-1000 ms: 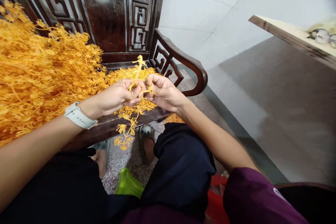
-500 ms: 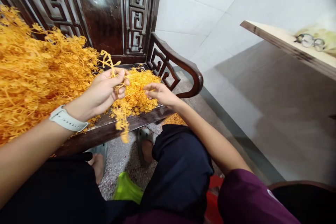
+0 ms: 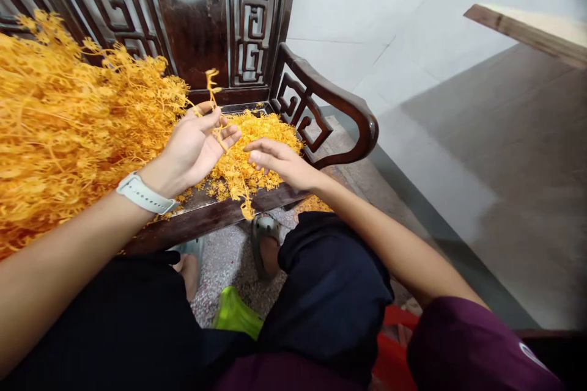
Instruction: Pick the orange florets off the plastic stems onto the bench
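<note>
My left hand [image 3: 195, 143] holds a thin orange-yellow plastic stem [image 3: 211, 82] between thumb and fingers, the other fingers loosely spread. The stem's top sticks up above the thumb, and its lower part runs down past the palm. Close by on the right, my right hand [image 3: 287, 164] hovers with fingers stretched and slightly bent, holding nothing that I can see. Under and behind both hands lies a small pile of loose yellow plastic flower pieces [image 3: 275, 131] on the bench seat. A large heap of yellow artificial flower sprays [image 3: 92, 128] fills the seat to the left.
The dark carved wooden bench [image 3: 197, 36] has a curved armrest [image 3: 353, 104] at its right end. A light board edge [image 3: 518, 30] juts in at upper right. Below are a bright green plastic object [image 3: 236, 314], a red one [image 3: 392, 354] and my clogs [image 3: 266, 238].
The view has shifted, so the bench appears further right. My left fingers have loosened and spread around the stem, which stands more upright. My right hand stays close beside it.
</note>
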`<action>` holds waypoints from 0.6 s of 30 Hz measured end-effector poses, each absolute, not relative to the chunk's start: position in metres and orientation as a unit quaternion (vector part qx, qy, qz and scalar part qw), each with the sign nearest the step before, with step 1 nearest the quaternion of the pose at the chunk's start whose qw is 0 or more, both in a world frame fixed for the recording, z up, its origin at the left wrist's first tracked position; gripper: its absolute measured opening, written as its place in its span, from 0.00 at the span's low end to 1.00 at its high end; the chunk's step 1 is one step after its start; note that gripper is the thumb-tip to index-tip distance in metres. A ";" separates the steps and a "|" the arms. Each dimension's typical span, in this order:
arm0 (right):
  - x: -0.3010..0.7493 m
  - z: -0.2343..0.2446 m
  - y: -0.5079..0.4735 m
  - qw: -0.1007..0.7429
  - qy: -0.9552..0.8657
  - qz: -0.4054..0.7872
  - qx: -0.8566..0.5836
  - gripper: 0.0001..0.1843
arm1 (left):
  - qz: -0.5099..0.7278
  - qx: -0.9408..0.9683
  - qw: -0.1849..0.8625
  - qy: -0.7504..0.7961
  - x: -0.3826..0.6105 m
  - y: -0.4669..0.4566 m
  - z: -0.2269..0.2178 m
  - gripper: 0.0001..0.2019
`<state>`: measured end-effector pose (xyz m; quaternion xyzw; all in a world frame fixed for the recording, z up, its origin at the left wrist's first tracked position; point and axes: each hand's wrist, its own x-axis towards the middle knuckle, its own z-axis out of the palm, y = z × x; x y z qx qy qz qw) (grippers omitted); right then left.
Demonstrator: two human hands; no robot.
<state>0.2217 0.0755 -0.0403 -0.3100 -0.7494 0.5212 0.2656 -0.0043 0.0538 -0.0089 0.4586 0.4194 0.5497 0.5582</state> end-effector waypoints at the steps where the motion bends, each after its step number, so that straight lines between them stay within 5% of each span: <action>1: 0.218 -0.037 0.070 0.253 -0.766 0.502 -0.313 0.33 | 0.547 0.465 0.556 0.420 -0.002 0.053 -0.008 0.26; 4: 0.204 -0.040 0.060 0.221 -0.799 0.460 -0.318 0.44 | 0.537 0.483 0.549 0.421 0.007 0.047 -0.003 0.28; 8: 0.195 -0.053 0.066 0.246 -0.807 0.452 -0.290 0.12 | 0.546 0.473 0.561 0.405 0.016 0.039 0.002 0.25; 10: 0.197 -0.053 0.072 0.251 -0.786 0.491 -0.281 0.04 | 0.556 0.478 0.545 0.406 0.015 0.038 0.002 0.29; 14: 0.211 -0.043 0.078 0.275 -0.742 0.548 -0.270 0.11 | 0.548 0.531 0.474 0.439 0.008 0.041 -0.003 0.39; 18: 0.225 -0.034 0.079 0.309 -0.726 0.538 -0.297 0.11 | 0.517 0.528 0.495 0.457 0.002 0.042 -0.009 0.37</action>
